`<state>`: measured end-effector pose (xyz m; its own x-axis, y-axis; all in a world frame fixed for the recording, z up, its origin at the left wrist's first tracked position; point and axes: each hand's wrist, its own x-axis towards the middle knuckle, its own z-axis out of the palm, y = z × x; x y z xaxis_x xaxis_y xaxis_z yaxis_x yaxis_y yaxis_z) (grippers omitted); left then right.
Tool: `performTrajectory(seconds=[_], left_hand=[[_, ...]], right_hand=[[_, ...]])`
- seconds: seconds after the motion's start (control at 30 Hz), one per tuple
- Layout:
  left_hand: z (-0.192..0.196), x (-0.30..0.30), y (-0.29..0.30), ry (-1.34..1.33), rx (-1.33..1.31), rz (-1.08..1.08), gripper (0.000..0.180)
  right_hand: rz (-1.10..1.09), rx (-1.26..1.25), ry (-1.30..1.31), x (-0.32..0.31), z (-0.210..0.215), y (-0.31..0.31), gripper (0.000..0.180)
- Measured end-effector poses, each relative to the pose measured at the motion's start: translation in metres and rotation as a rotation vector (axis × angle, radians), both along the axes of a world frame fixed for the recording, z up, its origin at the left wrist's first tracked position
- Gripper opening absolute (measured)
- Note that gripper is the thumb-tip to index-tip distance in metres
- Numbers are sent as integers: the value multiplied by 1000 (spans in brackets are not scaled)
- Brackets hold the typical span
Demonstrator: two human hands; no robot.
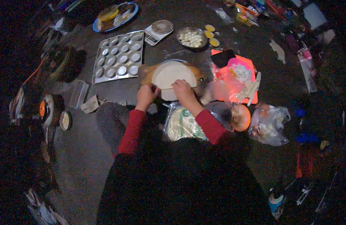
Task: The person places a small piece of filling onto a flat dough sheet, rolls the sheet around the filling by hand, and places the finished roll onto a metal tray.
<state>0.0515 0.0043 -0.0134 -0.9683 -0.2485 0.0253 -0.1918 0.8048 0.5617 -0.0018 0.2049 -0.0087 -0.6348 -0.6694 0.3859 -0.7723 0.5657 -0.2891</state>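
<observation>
Setting: a dim room, a dark floor [86, 157] serving as the work surface, goods lying spread around a seated person in red sleeves.

Item in hand: a round, pale, thin flatbread [173, 75], smooth and matte, lying on a brown wooden board [148, 71] straight ahead of the person. The left hand [146, 95] is pressing on its near-left edge, fingers curled, grip closed on the bread's rim as far as can be told. The right hand [183, 91] is resting on the near edge, fingers bent down; a thin straight thing, perhaps a blade, seems to be running between the hands, too blurred to name.

Progress, judged: the flatbread is looking whole, so cutting appears to be only beginning. The metal muffin tray [118, 56], with rows of shiny round cups, is standing empty to the left, so filling is still to come.

Also lying about:
- a clear bag of more flatbreads [182, 125], soft and crinkled, just below the right forearm
- a steel bowl of small pale lumps [191, 37]
- a white kitchen scale [158, 32]
- a blue plate [115, 17] holding yellowish food
- an orange tray [236, 77] under glossy plastic wrap
- a knotted plastic bag [268, 125] at right
</observation>
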Motion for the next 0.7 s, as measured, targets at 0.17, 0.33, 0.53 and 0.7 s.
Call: performTrajectory(seconds=[0.17, 0.33, 0.53, 0.7], left_hand=[[2, -1, 2, -1, 141, 40, 30], [-2, -10, 0, 0, 225, 67, 31], [-33, -13, -4, 83, 401, 237, 34], [-39, -12, -3, 58, 535, 257, 38]], right_hand=[[-37, 15, -65, -2, 1, 0, 21], [-48, -35, -52, -3, -2, 3, 19], [-60, -36, -61, -3, -1, 4, 19], [-62, -75, -95, -4, -2, 6, 17]])
